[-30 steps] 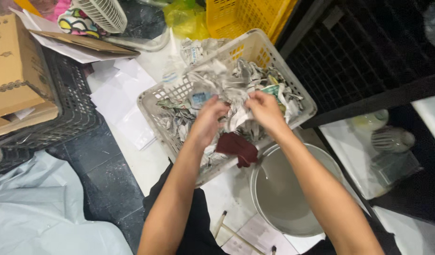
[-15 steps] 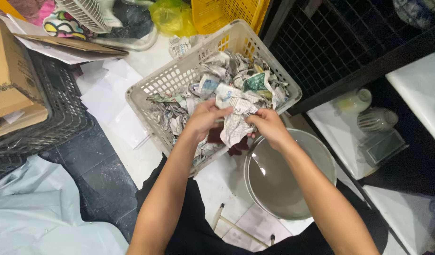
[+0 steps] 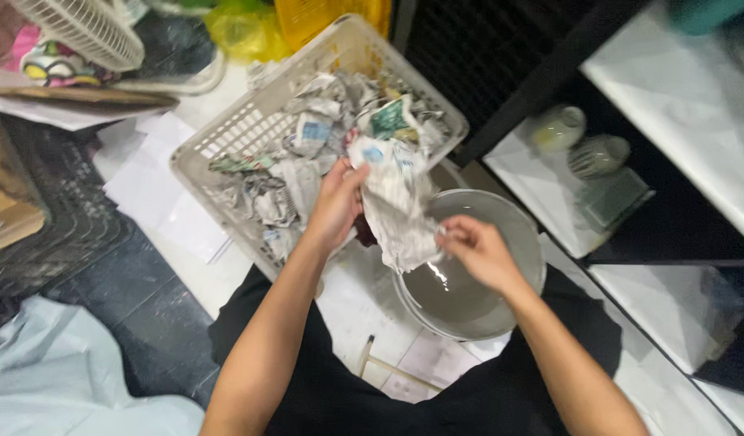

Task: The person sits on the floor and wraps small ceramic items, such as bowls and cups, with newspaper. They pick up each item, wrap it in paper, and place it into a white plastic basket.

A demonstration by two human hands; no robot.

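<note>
The left hand (image 3: 333, 206) and right hand (image 3: 477, 252) each had fingers closed on a crumpled sheet of newspaper (image 3: 396, 211), stretched between the paper-filled basket (image 3: 226, 137) and the grey basin (image 3: 501, 234), apparently to spread it open.

Both bare forearms reach fwd from bottom of frame. Left hand (image 3: 337, 203) sits higher, fingers curled shut in a pinch, wrist slightly bent. Right hand (image 3: 479, 250) lower & to the right, thumb + fingertips pinched together, knuckles up.
</note>
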